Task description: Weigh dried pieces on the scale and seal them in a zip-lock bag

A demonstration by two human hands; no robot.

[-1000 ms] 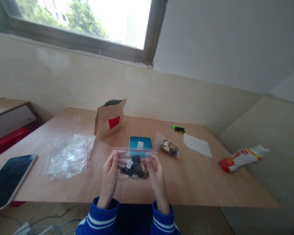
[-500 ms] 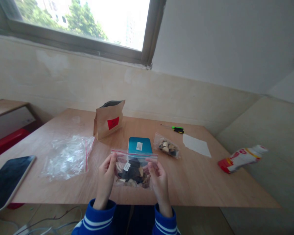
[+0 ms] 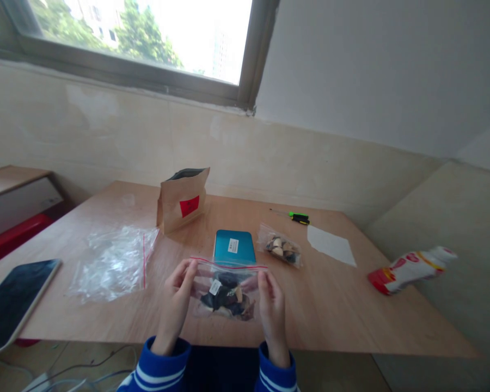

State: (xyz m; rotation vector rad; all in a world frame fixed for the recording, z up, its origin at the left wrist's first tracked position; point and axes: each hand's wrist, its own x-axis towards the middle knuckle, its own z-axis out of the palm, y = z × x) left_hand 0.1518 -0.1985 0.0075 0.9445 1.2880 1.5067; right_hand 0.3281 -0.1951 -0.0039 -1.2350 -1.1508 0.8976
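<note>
Between my hands, near the table's front edge, is a clear zip bag [image 3: 224, 296] with a red seal line, holding dark and pale dried pieces and a small white label. My left hand [image 3: 177, 294] pinches its upper left corner, thumb on top. My right hand [image 3: 273, 305] pinches the upper right corner. Just behind the bag lies a teal box [image 3: 234, 246] with a white label, its near edge partly covered by the bag. A second filled zip bag [image 3: 281, 246] with pale and dark pieces rests to the right of the box.
A pile of empty clear bags [image 3: 114, 264] and a phone [image 3: 18, 305] lie left on the table [image 3: 326, 310]. Behind stands an open brown paper pouch [image 3: 183, 201]. Toward the right are screwdrivers [image 3: 299, 218], white paper [image 3: 330, 245] and a red-and-white bottle [image 3: 410, 269].
My right hand has shifted slightly right, to the bag's upper corner. The bag's mouth is now stretched wider and sits a little lower, showing more of the teal box.
</note>
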